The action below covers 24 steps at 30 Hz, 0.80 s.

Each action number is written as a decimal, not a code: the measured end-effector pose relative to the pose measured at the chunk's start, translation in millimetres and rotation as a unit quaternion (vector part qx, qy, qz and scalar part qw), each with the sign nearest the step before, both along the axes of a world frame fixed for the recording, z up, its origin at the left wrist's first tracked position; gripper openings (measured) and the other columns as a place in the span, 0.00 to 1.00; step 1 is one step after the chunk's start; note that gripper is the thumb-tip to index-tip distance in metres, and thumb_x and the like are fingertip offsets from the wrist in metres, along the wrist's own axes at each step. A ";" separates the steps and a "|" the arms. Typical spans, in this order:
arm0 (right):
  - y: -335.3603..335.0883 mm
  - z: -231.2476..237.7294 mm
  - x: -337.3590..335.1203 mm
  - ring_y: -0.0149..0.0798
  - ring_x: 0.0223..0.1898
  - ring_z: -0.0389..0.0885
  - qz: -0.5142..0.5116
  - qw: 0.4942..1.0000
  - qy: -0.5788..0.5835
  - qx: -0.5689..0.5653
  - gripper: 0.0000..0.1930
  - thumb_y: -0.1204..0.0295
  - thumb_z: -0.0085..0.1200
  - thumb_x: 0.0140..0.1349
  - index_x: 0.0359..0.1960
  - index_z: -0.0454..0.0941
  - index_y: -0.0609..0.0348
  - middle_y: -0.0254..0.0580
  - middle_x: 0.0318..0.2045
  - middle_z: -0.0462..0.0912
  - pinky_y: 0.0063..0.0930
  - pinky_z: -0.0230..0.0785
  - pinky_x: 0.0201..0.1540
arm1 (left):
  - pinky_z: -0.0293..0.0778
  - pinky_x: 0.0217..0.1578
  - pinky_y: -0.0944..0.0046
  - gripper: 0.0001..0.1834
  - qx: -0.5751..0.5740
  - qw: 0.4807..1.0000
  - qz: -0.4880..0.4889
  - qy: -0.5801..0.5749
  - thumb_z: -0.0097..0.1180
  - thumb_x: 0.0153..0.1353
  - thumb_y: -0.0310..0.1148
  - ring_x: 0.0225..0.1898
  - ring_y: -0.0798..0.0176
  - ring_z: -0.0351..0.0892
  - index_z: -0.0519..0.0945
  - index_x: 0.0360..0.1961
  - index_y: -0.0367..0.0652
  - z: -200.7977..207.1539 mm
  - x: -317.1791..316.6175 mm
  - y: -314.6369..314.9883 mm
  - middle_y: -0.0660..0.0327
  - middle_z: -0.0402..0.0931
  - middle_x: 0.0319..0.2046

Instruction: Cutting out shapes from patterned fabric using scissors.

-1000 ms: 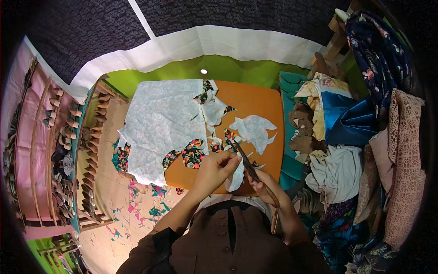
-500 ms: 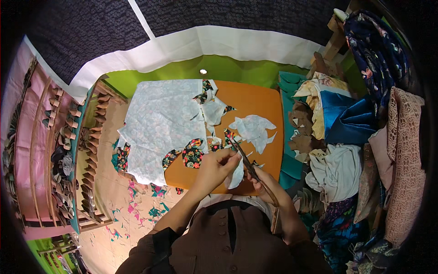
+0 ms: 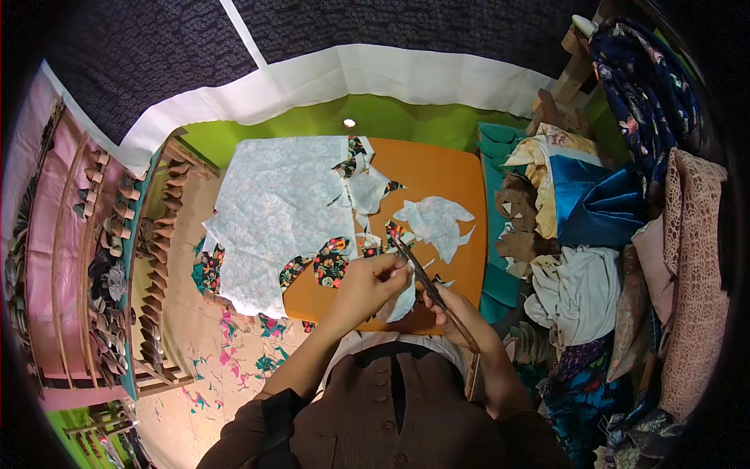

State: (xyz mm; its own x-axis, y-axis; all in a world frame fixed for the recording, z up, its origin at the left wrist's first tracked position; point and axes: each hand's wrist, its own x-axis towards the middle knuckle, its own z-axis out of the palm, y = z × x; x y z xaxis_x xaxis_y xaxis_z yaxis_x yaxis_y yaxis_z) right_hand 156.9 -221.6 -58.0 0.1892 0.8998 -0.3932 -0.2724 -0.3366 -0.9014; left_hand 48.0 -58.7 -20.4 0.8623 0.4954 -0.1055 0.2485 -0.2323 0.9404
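Note:
My left hand (image 3: 373,283) is closed, its thumb and fingertips pinching a small pale-backed fabric piece (image 3: 401,305). This piece hangs down between my two hands. In my right hand (image 3: 457,319) is a pair of long dark shears (image 3: 428,283), gripped by the handles. Their blades point up and to the left, beside my left fingertips. How far the blades are apart is hard to make out. Beyond my hands, a large pale-backed cloth (image 3: 273,203) covers the left side of the orange table (image 3: 445,168). Floral black scraps (image 3: 331,266) lie along its cut edge.
White offcuts (image 3: 434,223) are heaped on the table's right part. Folded teal, blue (image 3: 595,205) and white cloths (image 3: 576,293) are piled at the right. A wooden rack (image 3: 156,266) of shaped pieces stands at the left. Colourful scraps (image 3: 269,361) litter the floor.
The small fabric piece has shifted slightly between my hands. My right hand and the shears have moved very little, and my left hand stays nearly in place.

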 end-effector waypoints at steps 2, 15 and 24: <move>-1.3 -1.2 -1.4 0.15 0.24 0.59 0.004 0.997 -0.075 0.025 0.15 0.58 0.42 0.61 0.32 0.65 0.60 0.27 0.23 0.61 0.05 0.53 0.25 | 0.62 0.19 0.77 0.09 -0.010 1.000 -0.009 0.009 0.51 0.54 0.30 0.18 0.80 0.65 0.74 0.23 0.34 0.3 0.7 -0.9 0.67 0.71 0.15; -2.8 -6.5 -0.8 0.16 0.25 0.59 0.031 0.992 -0.118 0.035 0.08 0.68 0.43 0.60 0.31 0.66 0.60 0.24 0.23 0.62 0.07 0.53 0.26 | 0.60 0.17 0.72 0.09 -0.027 1.000 -0.012 0.010 0.51 0.52 0.31 0.14 0.76 0.63 0.74 0.23 0.35 -4.3 -1.7 1.0 0.63 0.67 0.10; -2.1 -9.0 1.7 0.19 0.23 0.60 0.009 1.000 -0.027 -0.007 0.15 0.58 0.46 0.58 0.28 0.66 0.59 0.25 0.22 0.62 0.12 0.53 0.24 | 0.63 0.21 0.74 0.08 0.007 0.998 -0.037 0.056 0.53 0.51 0.30 0.20 0.78 0.66 0.76 0.25 0.34 0.6 -4.3 2.2 0.64 0.71 0.17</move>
State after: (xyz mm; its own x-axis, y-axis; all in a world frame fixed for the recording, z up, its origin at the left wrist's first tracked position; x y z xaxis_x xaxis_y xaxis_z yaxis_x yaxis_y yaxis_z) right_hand 158.6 -223.8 -67.0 0.1944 0.8974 -0.3962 -0.2167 -0.3546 -0.9096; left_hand 43.7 -56.5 -19.9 0.8799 0.4328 -0.1961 0.3330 -0.2672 0.9043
